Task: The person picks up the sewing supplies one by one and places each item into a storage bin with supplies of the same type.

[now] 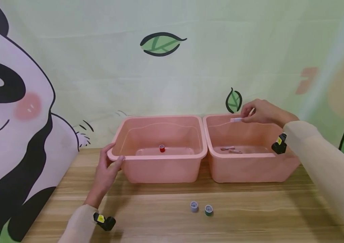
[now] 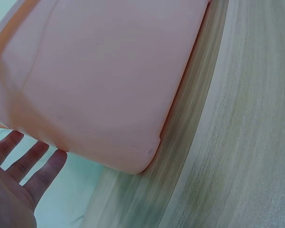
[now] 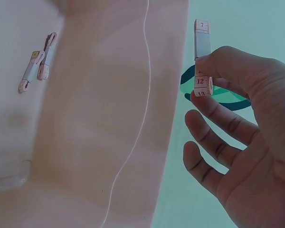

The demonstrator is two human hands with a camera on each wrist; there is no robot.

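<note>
My left hand (image 1: 105, 173) grips the front left corner of the left pink plastic bin (image 1: 160, 168), thumb on the rim and fingers along the outer side. Inside that bin is a small red spool (image 1: 162, 148). Over the back of the right pink bin (image 1: 251, 168), my right hand (image 1: 263, 113) pinches a folded tape measure (image 3: 203, 45) between thumb and index finger. Its white strip shows red numbers and a pale band wraps it. On the floor of the right bin lie two more folded tape measures (image 3: 32, 71), side by side.
On the wooden table (image 1: 147, 216), in front of the bins, stand a grey-blue spool (image 1: 194, 206) and a green spool (image 1: 209, 210). The two bins sit side by side, rims nearly meeting. Behind them hangs a green cloth (image 1: 105, 67) printed with a panda and leaves.
</note>
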